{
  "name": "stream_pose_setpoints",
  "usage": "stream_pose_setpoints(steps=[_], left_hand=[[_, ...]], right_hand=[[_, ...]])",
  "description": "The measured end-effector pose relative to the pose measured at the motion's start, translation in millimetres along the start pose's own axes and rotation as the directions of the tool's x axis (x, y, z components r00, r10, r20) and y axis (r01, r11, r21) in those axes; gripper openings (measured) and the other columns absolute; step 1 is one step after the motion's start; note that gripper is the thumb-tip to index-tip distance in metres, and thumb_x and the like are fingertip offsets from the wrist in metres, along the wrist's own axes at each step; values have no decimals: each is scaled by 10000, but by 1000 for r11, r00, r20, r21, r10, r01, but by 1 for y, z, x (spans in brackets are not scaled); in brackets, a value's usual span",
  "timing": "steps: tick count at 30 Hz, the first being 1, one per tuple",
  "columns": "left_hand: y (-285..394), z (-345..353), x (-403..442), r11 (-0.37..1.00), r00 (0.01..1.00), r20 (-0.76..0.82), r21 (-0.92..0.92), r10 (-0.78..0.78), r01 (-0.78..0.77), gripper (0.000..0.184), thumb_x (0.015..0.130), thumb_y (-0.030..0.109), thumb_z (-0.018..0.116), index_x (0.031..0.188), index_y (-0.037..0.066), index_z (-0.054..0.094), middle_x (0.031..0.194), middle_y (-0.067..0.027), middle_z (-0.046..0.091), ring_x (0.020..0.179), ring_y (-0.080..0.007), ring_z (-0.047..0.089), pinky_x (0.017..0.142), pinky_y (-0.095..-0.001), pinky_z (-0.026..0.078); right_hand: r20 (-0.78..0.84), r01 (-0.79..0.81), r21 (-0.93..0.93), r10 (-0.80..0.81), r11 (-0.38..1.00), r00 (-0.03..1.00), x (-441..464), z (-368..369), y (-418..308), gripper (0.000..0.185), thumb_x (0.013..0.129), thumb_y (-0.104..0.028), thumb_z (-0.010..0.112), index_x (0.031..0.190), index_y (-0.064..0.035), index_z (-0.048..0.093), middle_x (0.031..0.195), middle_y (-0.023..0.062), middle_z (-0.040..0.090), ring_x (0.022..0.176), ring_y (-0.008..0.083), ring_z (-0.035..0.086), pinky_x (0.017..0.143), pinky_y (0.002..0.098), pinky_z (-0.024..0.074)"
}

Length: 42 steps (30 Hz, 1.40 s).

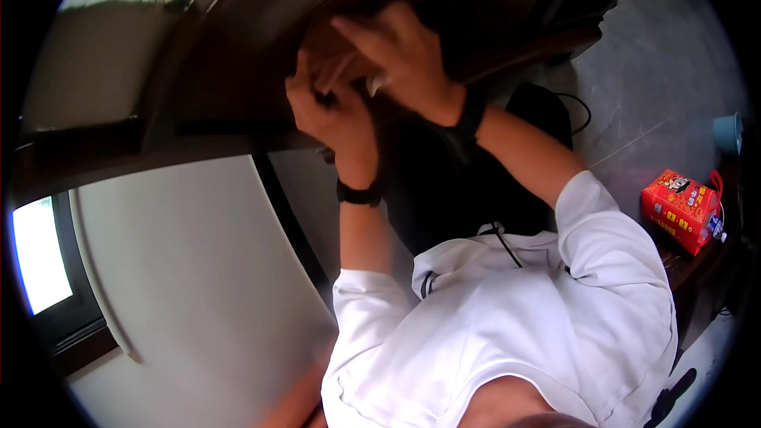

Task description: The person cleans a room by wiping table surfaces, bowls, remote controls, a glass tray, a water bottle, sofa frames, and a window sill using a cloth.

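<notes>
My left hand [331,111] and my right hand [408,59] meet in front of the dark wooden table [246,47]. The fingers of my left hand are curled. My right hand reaches across from the other side, its fingers bent toward the left. A small pale thing [376,82] shows between the hands, too blurred to name. Motion and shadow smear the fingertips, so what each hand grips is hard to make out. A black band [358,192] circles my left wrist, and a wider black band [469,115] circles the right one.
At the right, a red printed carton [678,208] sits on a dark wooden surface, with a blue container [726,135] behind it. A black cable [585,111] curves over the grey floor [654,71]. A pale wall [190,261] and bright window [41,254] lie to the left.
</notes>
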State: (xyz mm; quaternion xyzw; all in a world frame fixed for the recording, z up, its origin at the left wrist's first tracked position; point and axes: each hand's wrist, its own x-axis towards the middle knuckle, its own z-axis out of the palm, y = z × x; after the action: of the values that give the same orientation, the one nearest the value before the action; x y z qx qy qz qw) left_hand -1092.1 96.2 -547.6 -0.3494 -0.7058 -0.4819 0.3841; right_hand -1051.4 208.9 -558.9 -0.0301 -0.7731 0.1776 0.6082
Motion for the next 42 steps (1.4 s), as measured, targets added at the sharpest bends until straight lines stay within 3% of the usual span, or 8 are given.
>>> stream_pose_setpoints(steps=[4, 10, 15, 18, 26, 33, 39, 42], left_hand=[[2, 14, 6, 999, 999, -46, -49, -18, 16, 336, 898, -7, 646, 1234, 9, 635, 978, -139, 662, 885, -307, 680, 776, -353, 567], [67, 58, 38, 978, 982, 142, -185, 124, -97, 251, 917, -20, 643, 1167, -11, 630, 1032, -146, 686, 920, -289, 686, 802, -355, 548], [84, 95, 2, 985, 920, 382, -173, 90, -24, 320, 895, 46, 702, 1210, 48, 652, 1024, -138, 688, 898, -343, 687, 735, -397, 564], [77, 92, -30, 997, 835, 549, -31, -40, 68, 320, 899, 64, 704, 1215, 69, 652, 1029, -146, 692, 901, -347, 693, 722, -395, 571], [66, 74, -34, 997, 888, 458, -28, -47, 67, 285, 913, 55, 703, 1189, 29, 636, 1054, -174, 710, 924, -326, 707, 747, -371, 576], [118, 124, 12, 978, 931, 343, -201, 126, -58, 267, 905, 105, 721, 1156, 61, 642, 1020, -146, 715, 852, -316, 706, 701, -366, 572], [149, 173, 14, 969, 891, 386, -160, 237, -188, 243, 925, 183, 695, 1151, 112, 641, 987, -96, 720, 768, -295, 707, 601, -372, 573], [148, 180, -2, 976, 876, 433, -144, 211, -164, 257, 944, 194, 666, 1182, 109, 623, 1006, -111, 720, 758, -296, 716, 580, -370, 579]], right_hand=[[-34, -22, -11, 22, 1000, 999, 12, -4, 2, 538, 780, -126, 744, 1291, -260, 641, 829, 10, 484, 728, 166, 548, 497, 257, 479], [-94, -214, -9, 212, 977, 973, 27, -59, 39, 623, 730, -33, 765, 1307, -216, 617, 922, 58, 527, 800, 234, 583, 621, 341, 536], [-144, -330, -72, 318, 941, 937, -20, -79, 85, 720, 719, 194, 646, 1382, -69, 549, 994, 85, 502, 807, 203, 559, 630, 275, 465], [-35, -417, -141, 416, 898, 909, -68, -80, 93, 717, 717, 189, 655, 1379, -60, 543, 1006, 97, 507, 840, 238, 563, 683, 316, 482], [157, -532, 1, 525, 847, 836, -43, -90, 61, 520, 793, 43, 723, 1279, -101, 607, 1055, 117, 581, 954, 306, 615, 744, 373, 547], [-95, -387, 50, 390, 921, 916, 10, -126, 102, 491, 792, 55, 707, 1251, -86, 605, 1107, 122, 602, 898, 300, 644, 685, 383, 570], [-269, -244, 282, 321, 928, 908, 14, -143, 163, 485, 772, 107, 685, 1233, -29, 619, 1017, 151, 582, 921, 320, 611, 823, 342, 496], [-173, -447, -1, 440, 894, 881, -12, -153, 167, 350, 827, 56, 669, 1156, -42, 599, 1054, 122, 592, 876, 295, 625, 706, 366, 537]])
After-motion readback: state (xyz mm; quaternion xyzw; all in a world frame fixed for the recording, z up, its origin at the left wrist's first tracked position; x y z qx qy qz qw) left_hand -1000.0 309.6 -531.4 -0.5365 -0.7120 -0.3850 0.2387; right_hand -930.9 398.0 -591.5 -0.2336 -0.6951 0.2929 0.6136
